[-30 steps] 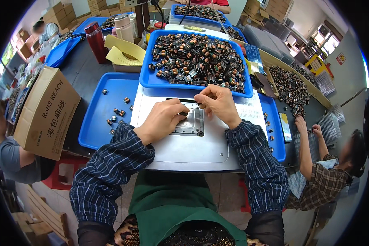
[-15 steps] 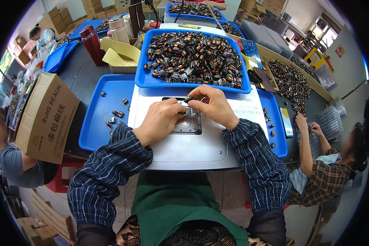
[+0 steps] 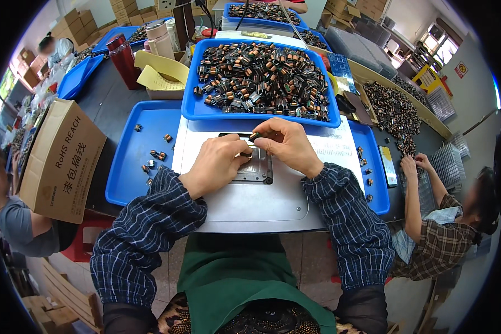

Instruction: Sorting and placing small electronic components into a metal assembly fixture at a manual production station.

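Note:
Over a metal plate fixture (image 3: pixel 254 170) set in the silver work surface, my two hands nearly meet. My right hand (image 3: pixel 290 147) pinches a small copper-wound coil (image 3: pixel 254 136) between thumb and fingertips. My left hand (image 3: pixel 216 165) is closed just beside it, fingertips together above the fixture; a dark bit shows under them, too covered to name. Right behind my hands stands a blue tray (image 3: pixel 261 115) heaped with similar coils (image 3: pixel 264 78).
Blue trays with a few coils lie at left (image 3: pixel 125 192) and right (image 3: pixel 379 203). A red bottle (image 3: pixel 122 64), pink bottle (image 3: pixel 160 42) and yellow paper (image 3: pixel 164 75) stand back left. A cardboard box (image 3: pixel 61 161) is far left. A co-worker's hands (image 3: pixel 414 164) handle parts at right.
My hands stay over the fixture almost unmoved, the right still pinching its coil. The co-worker's hands at right have drawn closer together.

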{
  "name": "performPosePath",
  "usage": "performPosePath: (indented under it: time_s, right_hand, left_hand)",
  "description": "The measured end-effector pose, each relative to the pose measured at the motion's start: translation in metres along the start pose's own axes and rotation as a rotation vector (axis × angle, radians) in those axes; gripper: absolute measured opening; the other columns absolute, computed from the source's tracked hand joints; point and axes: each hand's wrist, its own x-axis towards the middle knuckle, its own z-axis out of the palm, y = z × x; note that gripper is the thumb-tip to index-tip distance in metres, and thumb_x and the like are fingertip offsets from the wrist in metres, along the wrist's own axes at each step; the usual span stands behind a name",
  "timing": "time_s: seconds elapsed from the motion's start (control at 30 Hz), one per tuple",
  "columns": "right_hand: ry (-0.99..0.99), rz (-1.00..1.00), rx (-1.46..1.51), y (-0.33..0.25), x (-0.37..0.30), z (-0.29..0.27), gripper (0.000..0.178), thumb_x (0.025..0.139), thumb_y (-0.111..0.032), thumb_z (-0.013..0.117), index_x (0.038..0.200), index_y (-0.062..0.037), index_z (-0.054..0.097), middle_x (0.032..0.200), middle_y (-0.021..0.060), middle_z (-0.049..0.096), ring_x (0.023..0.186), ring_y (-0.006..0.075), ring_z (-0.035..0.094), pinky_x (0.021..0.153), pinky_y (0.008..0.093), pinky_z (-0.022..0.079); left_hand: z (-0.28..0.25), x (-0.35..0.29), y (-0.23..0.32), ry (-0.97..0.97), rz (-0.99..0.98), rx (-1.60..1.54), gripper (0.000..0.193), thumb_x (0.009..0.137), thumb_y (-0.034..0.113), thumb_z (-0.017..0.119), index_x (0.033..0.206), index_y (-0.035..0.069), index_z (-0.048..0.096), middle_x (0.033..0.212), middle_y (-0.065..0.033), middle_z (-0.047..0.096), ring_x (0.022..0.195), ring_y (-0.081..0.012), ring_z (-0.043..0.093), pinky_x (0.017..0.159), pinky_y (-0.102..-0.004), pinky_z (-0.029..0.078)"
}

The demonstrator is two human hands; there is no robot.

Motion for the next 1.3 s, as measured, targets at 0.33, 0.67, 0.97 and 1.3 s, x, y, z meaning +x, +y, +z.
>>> performPosePath:
  time_s: [0.33,0.67,0.97,1.3]
  right_hand:
    - [0.06,-0.23,-0.275,0.004,-0.002,0.003,0.018,0.072,-0.002,0.063,0.09,0.0,0.062,0.072,0.0056,0.053,0.063,0.0124,0.052,0.056,0.0234,0.042]
    - [-0.079,-0.496,-0.463,0.004,-0.007,0.014,0.018,0.07,-0.003,0.064,0.087,0.0,0.062,0.076,0.0112,0.056,0.068,0.0248,0.056,0.06,0.0313,0.044]
    - [-0.123,-0.444,-0.563,-0.002,-0.006,0.023,0.012,0.072,-0.005,0.062,0.082,-0.0004,0.06,0.071,0.0109,0.051,0.064,0.0269,0.052,0.057,0.0342,0.042]
    - [-0.126,-0.485,-0.588,-0.002,-0.004,0.023,0.011,0.07,-0.007,0.062,0.08,-0.002,0.059,0.071,0.0104,0.051,0.067,0.0272,0.053,0.059,0.0341,0.043]
  left_hand:
    - [0.002,-0.004,0.001,0.025,0.021,0.063,0.01,0.07,0.007,0.063,0.08,0.004,0.06,0.075,-0.0104,0.055,0.066,-0.0295,0.055,0.058,-0.0367,0.044]
    - [-0.046,-0.066,-0.042,0.638,-0.469,-0.146,0.016,0.071,0.0,0.062,0.087,0.0,0.062,0.078,-0.0086,0.06,0.064,-0.0182,0.057,0.057,-0.026,0.044]
    - [-0.052,-0.04,-0.076,0.551,-0.262,0.158,0.02,0.073,0.007,0.061,0.092,0.003,0.062,0.091,-0.0071,0.059,0.084,-0.0191,0.054,0.07,-0.029,0.042]
    - [-0.045,0.051,-0.077,0.268,-0.148,0.668,0.016,0.069,0.007,0.06,0.085,0.006,0.063,0.085,-0.0081,0.059,0.094,-0.0233,0.05,0.084,-0.0345,0.033]
